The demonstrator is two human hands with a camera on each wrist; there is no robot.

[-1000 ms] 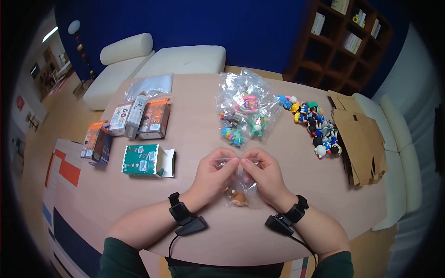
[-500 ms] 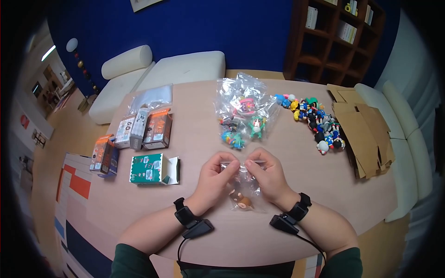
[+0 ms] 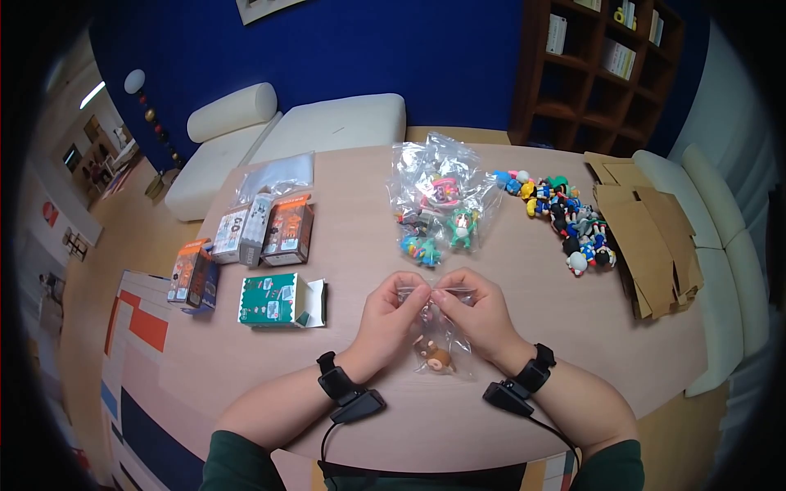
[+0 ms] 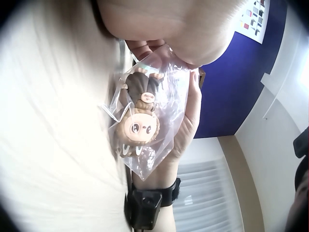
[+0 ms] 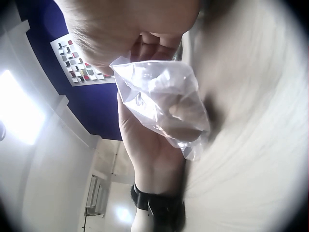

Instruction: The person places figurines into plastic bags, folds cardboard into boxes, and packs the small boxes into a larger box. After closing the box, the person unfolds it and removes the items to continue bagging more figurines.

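Note:
Both hands meet over the table's near half and pinch the top edge of a small clear bag [image 3: 453,342]. The left hand [image 3: 391,321] holds it from the left, thumb against curled fingers; the right hand [image 3: 479,321] does the same from the right, thumb tips nearly touching. Inside the bag lies a brown figurine [image 3: 436,358]; the left wrist view shows the figurine [image 4: 141,126] with a round pale face and a dark upper part. In the right wrist view the bag [image 5: 159,87] hangs below the fingers, its contents partly hidden by glare.
Bagged figurines [image 3: 442,192] lie beyond the hands, with loose figurines [image 3: 569,217] to their right beside flattened cardboard [image 3: 651,237]. At the left are a green box [image 3: 270,300], several orange and white boxes [image 3: 286,231] and clear bags [image 3: 278,173].
The view has tilted up and shifted. Both hands keep their pinch on the bag's top, thumbs drawn slightly apart and then close together again.

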